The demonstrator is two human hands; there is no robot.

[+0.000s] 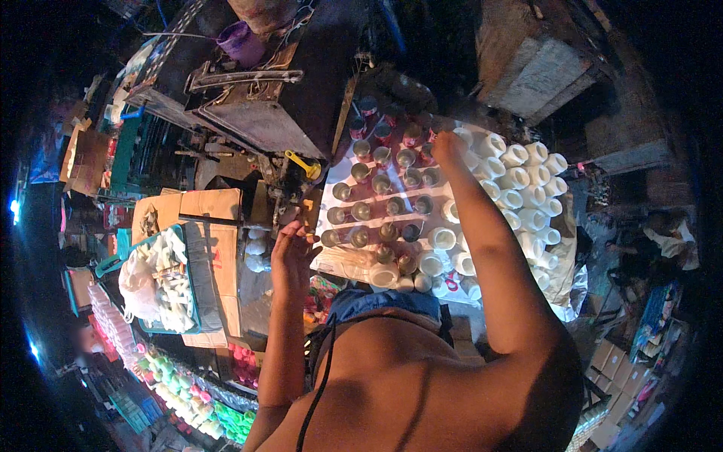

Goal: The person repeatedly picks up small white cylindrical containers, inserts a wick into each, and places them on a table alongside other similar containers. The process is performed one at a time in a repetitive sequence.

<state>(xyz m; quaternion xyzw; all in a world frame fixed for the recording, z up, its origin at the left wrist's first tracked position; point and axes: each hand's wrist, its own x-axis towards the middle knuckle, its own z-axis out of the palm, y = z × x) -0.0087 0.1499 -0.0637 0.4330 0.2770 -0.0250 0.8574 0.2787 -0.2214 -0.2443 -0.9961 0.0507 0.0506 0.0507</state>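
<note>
Reaching my right hand far across, fingers closed on a small dark metal cup in the rowed white sheet, I rest my spread left hand near its edge for balance, I judge.

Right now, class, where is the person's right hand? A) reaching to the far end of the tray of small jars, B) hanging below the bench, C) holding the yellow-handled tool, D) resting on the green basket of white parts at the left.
A: the right hand stretches to the far end of the tray, among the rows of small jars.
</note>
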